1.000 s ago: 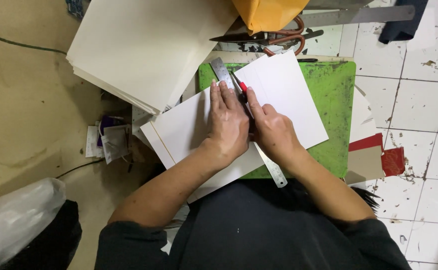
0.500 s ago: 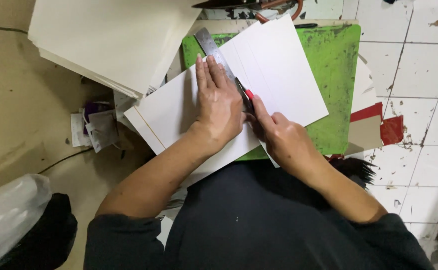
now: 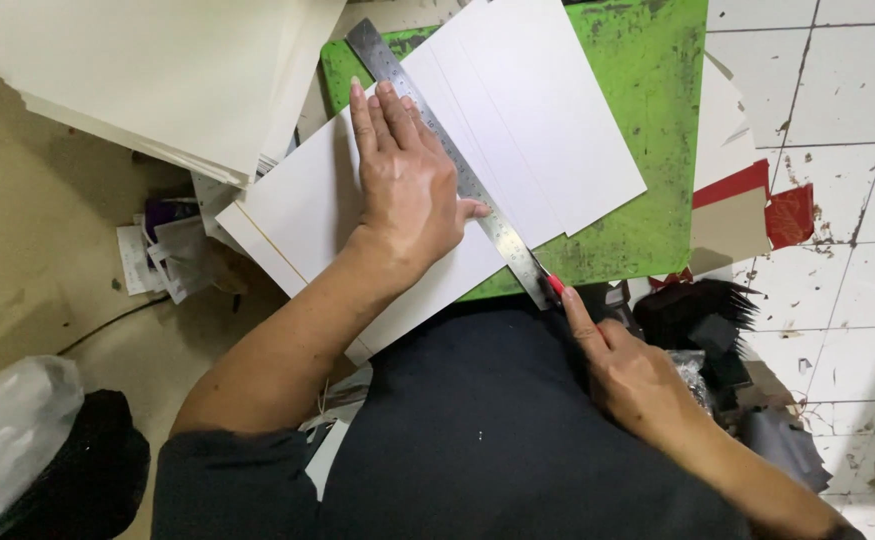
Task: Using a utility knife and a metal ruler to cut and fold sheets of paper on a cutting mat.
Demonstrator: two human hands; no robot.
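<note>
So the right hand has dragged the red-handled knife all the way down the steel ruler since a second ago; back then it was up near the middle of the ruler, now it's at the near end, right at the edge of the green cutting mat. The left hand has stayed put, flat and spread, fingers pressing on the ruler's left edge and on the white card sheets.

The right hand is closed around the knife, index finger stretched along its top. I'd say the trick here is firm, even weight on the ruler so it can't skid, with fingertips clear of the cutting edge.

The card lies under the ruler, spreading both sides of it. Left of the ruler, past the card, sits a big stack of cream boards. Right of it, beyond the mat, red and brown scraps lie on the tiled floor.
</note>
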